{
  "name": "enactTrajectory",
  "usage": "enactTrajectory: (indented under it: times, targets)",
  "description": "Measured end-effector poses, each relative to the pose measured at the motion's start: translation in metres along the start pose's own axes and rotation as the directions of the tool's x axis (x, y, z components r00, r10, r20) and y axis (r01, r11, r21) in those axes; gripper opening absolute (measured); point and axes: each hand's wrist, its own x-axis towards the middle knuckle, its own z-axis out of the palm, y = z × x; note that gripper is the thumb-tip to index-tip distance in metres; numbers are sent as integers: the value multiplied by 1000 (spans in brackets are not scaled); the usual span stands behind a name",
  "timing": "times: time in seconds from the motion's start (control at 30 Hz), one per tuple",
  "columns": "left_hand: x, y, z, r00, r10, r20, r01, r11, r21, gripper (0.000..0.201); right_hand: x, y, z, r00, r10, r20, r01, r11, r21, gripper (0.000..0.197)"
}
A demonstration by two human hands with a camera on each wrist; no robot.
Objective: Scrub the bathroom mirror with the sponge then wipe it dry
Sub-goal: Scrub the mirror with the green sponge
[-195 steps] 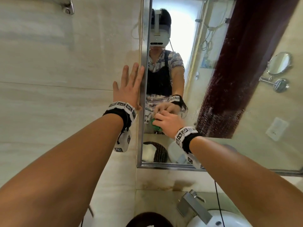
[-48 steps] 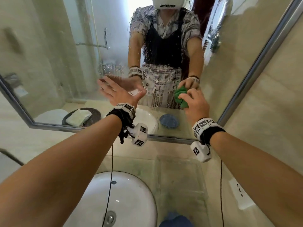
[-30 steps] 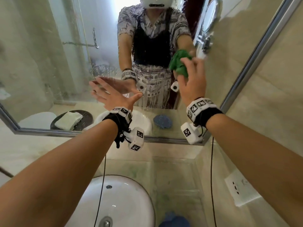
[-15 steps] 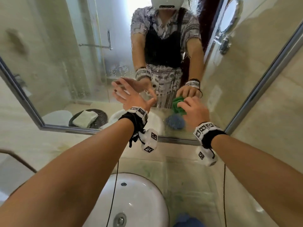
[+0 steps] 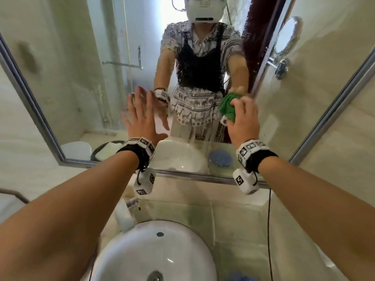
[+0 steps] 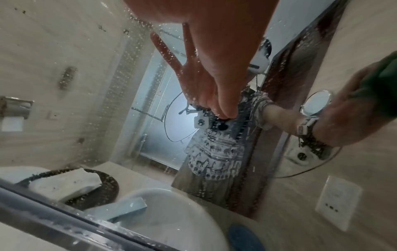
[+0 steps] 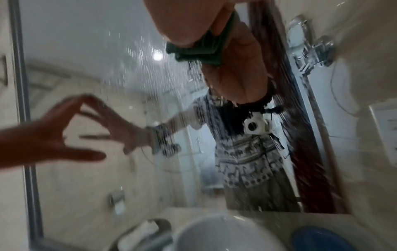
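Pressing green sponge (image 5: 227, 109) to mirror (image 5: 85, 82), right hand (image 5: 244, 120) grips it.

Mirror (image 5: 85, 82) on the wall straight ahead, its frame (image 5: 192, 176) running just above the tabletop (image 5: 233, 216). Sink (image 5: 154, 252) sits on the tabletop below the mirror, left of centre. Left hand (image 5: 142, 118) flat on the glass, fingers spread, in the mirror's middle part; right hand (image 5: 244, 120) to its right, holding the sponge (image 5: 228, 109) against the glass near the mirror's right edge. Both hands above the lower frame. Wall socket (image 6: 338, 202) on the side wall, right of the mirror. Water drops (image 6: 137, 56) on the glass around the left hand. Cable (image 5: 268, 230) hangs from the right wrist down over the tabletop.
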Motion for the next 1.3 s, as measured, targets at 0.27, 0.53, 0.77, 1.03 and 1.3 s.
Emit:
enactTrajectory:
  times: [0.27,0.53,0.77,1.03,1.3]
  targets:
    - [5,-1,22,1000,28,-12,-27,999,25,158,-70,19,44,847,-355,396,414,907,-72,54]
    - [3,-3,26,999,37,21,-37,999,27,153,-37,2,23,955,-184,232,194,981,-22,45]
    - [3,-4,25,998,51,33,-51,999,4,150,42,-38,-12,979,116,-168,-96,988,123,42]
    - [3,-6,29,998,61,25,-62,998,26,150,7,-40,28,993,-64,-97,62,998,-25,48]
    - [0,-6,29,997,72,25,-73,996,54,149,-73,-15,66,849,-438,296,483,870,-100,26]
